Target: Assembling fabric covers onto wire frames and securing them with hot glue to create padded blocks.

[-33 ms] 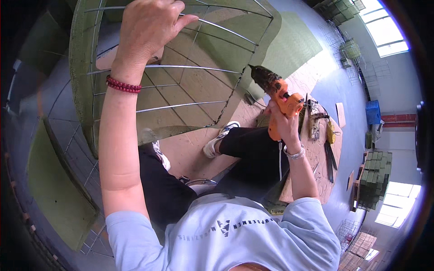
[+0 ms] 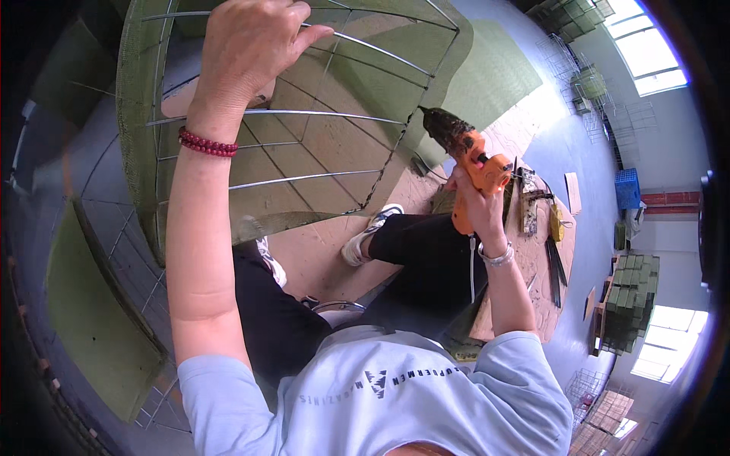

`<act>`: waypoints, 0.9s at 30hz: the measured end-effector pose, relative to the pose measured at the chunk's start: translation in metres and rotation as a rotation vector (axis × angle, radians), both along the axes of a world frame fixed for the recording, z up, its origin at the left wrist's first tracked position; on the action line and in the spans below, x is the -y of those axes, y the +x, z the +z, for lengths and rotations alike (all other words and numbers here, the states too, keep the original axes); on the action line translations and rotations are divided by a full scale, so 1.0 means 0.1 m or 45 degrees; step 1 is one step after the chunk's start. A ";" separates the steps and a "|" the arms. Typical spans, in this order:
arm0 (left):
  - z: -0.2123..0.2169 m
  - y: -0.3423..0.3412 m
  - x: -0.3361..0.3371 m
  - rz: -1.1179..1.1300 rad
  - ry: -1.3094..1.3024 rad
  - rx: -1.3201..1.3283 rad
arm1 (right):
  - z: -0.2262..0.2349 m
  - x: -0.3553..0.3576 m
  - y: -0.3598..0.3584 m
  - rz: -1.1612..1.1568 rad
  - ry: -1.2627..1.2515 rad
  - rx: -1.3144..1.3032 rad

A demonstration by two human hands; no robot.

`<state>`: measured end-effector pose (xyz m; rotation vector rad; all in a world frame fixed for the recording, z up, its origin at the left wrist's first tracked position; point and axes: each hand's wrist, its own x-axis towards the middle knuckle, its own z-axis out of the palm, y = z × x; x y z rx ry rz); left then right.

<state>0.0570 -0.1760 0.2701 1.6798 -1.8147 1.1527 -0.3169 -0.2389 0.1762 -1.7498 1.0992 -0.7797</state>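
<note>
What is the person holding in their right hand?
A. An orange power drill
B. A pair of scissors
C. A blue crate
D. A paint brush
A: the right hand grips an orange power drill by its handle, its dark nose aimed at the wire frame, while the left hand holds a wire of that frame higher up.
</note>
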 end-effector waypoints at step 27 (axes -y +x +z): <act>-0.05 -0.05 0.09 -0.080 -0.003 -0.055 | 0.10 0.26 0.02 0.011 -0.084 0.142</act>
